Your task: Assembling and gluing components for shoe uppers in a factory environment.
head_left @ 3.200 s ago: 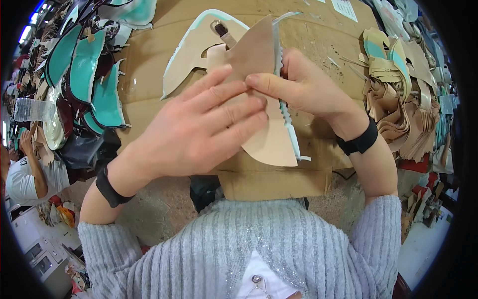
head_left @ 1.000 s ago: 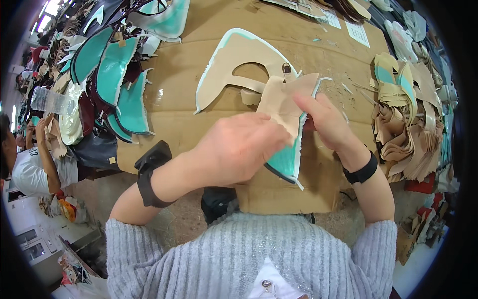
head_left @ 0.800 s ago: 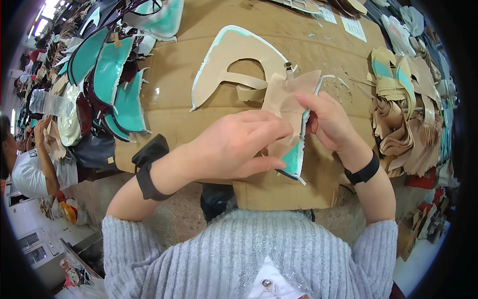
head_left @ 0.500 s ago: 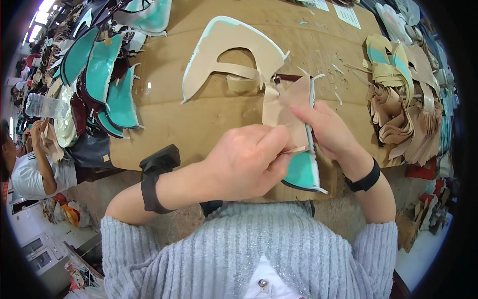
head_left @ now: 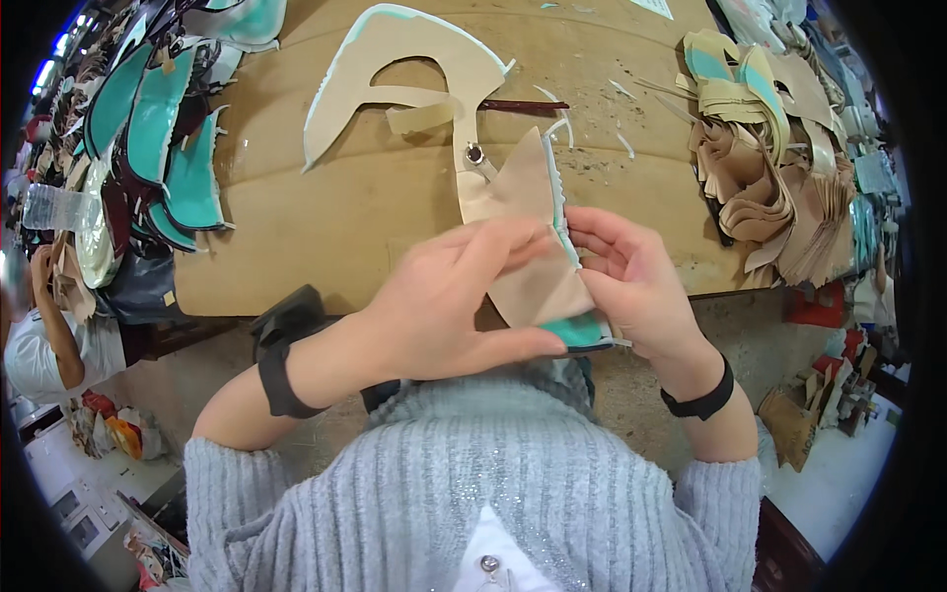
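Observation:
A shoe upper with a beige lining (head_left: 518, 183), a white-edged rim and a teal area (head_left: 575, 329) at its near end lies at the table's front edge. My left hand (head_left: 449, 296) rests over the lining with fingers stretched out and thumb apart along the near end. With fingers curled and thumb against the edge, my right hand (head_left: 631, 281) grips the upper's right side. A strap with a round metal buckle (head_left: 475, 154) sits at its far left. Beyond it, joined by a narrow beige strip, lies a wide curved beige piece (head_left: 340, 89) with a white edge.
Several teal-and-dark-red shoe uppers (head_left: 158, 118) are heaped at the left. Stacks of beige lining pieces (head_left: 740, 187) stand at the right. White trimmings (head_left: 625, 146) are scattered on the brown table (head_left: 326, 227). Another person (head_left: 49, 340) sits at the far left.
My left hand has gone from a closed pinch on the lining to spread fingers over it. The lining now covers more of the teal area. The view has shifted, and the buckle shows more plainly.

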Demonstrator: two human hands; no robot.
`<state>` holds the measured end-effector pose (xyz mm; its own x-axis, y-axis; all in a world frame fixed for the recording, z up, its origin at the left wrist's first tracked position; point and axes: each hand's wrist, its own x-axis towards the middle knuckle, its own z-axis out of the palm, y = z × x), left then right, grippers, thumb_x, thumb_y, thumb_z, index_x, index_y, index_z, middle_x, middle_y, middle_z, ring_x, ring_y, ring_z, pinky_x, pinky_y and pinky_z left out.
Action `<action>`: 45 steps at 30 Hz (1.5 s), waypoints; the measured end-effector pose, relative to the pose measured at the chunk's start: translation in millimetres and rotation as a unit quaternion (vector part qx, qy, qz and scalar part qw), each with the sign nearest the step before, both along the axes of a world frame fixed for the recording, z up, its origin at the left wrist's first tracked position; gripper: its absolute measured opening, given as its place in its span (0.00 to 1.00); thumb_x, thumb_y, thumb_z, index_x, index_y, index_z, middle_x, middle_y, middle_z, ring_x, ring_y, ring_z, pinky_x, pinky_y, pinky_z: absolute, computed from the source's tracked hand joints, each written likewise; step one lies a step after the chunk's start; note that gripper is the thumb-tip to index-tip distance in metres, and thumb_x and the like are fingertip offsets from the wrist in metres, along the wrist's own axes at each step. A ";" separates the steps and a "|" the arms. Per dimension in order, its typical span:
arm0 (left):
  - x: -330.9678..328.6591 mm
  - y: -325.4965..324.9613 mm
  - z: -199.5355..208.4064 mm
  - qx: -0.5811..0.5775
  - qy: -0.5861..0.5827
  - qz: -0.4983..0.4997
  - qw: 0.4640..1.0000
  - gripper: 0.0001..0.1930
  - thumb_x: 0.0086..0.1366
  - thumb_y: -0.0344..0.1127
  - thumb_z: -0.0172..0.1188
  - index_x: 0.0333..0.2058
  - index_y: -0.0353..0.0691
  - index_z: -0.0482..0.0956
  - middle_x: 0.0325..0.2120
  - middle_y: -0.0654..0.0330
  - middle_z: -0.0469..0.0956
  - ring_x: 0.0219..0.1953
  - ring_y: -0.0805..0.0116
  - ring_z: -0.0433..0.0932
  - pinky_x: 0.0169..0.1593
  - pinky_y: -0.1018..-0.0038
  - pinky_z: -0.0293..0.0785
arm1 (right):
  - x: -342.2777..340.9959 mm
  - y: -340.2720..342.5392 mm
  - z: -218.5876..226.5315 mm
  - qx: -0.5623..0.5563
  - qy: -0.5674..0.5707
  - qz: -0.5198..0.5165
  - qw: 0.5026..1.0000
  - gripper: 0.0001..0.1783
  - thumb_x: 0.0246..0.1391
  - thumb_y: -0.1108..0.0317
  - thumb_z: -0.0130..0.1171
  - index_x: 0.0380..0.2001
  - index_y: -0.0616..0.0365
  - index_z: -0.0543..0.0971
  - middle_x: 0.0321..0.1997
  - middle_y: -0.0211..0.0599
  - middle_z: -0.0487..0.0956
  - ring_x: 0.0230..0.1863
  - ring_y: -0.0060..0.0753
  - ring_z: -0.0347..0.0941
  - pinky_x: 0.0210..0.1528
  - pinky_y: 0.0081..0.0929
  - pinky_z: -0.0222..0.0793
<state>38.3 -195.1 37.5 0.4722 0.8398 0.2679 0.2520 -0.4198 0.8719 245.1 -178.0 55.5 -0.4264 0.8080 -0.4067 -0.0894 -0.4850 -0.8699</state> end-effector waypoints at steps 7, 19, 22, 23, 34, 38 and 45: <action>0.2 -4.8 -0.2 0.175 0.108 0.035 0.978 0.16 0.51 0.30 0.68 0.38 0.33 0.76 0.42 0.52 0.78 0.42 0.58 0.80 0.46 0.71 0.76 | -7.1 -0.4 -3.3 0.055 -0.080 -0.042 0.994 0.23 0.49 0.81 0.53 0.51 0.72 0.69 0.43 0.42 0.77 0.36 0.24 0.77 0.36 0.19 0.74; -29.7 65.2 34.0 -0.167 -0.134 0.130 0.968 0.08 0.66 0.31 0.55 0.42 0.36 0.71 0.28 0.67 0.78 0.27 0.88 0.70 0.28 0.86 0.62 | 3.6 9.2 10.0 -0.057 -0.105 0.054 0.991 0.29 0.46 0.77 0.55 0.54 0.69 0.65 0.21 0.32 0.75 0.18 0.17 0.69 0.19 0.17 0.62; -28.7 78.6 50.8 -0.109 -0.158 0.140 0.971 0.08 0.66 0.30 0.56 0.42 0.35 0.72 0.26 0.66 0.79 0.29 0.86 0.73 0.31 0.86 0.67 | -4.4 15.6 15.4 -0.080 -0.102 0.056 0.990 0.27 0.46 0.77 0.55 0.53 0.69 0.67 0.23 0.36 0.76 0.19 0.19 0.70 0.19 0.17 0.64; -32.7 87.0 55.2 -0.110 -0.159 0.137 0.971 0.08 0.66 0.30 0.56 0.42 0.35 0.72 0.26 0.66 0.79 0.29 0.86 0.73 0.31 0.86 0.67 | -5.5 17.0 17.8 -0.089 -0.110 0.051 0.989 0.26 0.46 0.77 0.55 0.51 0.69 0.69 0.25 0.37 0.77 0.20 0.20 0.71 0.19 0.18 0.64; 3.6 6.9 54.4 0.058 0.069 0.054 0.994 0.10 0.52 0.22 0.60 0.34 0.37 0.73 0.26 0.57 0.75 0.26 0.67 0.78 0.32 0.76 0.74 | -4.5 26.2 24.0 0.408 -0.332 0.095 0.845 0.29 0.43 0.67 0.67 0.50 0.61 0.71 0.45 0.44 0.77 0.47 0.39 0.74 0.47 0.32 0.71; 0.5 2.4 35.6 0.085 0.011 -0.119 0.989 0.09 0.55 0.27 0.61 0.36 0.37 0.75 0.27 0.58 0.77 0.28 0.69 0.78 0.34 0.75 0.75 | -4.4 29.1 13.3 0.610 -0.291 0.203 0.709 0.30 0.35 0.70 0.68 0.47 0.57 0.76 0.58 0.45 0.72 0.62 0.53 0.64 0.60 0.42 0.64; -65.5 108.7 9.3 0.118 0.077 0.107 0.984 0.10 0.67 0.30 0.49 0.42 0.33 0.76 0.34 0.60 0.80 0.37 0.72 0.78 0.42 0.76 0.73 | -4.9 29.5 -1.0 0.611 -0.237 0.209 0.726 0.16 0.37 0.74 0.65 0.35 0.52 0.81 0.53 0.34 0.76 0.59 0.50 0.68 0.54 0.42 0.69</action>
<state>-27.2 -86.3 46.8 0.3423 0.8468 0.4072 0.4776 -0.5300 0.7007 240.1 -148.5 54.5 -0.7838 0.5296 0.3243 0.2939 0.7763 -0.5576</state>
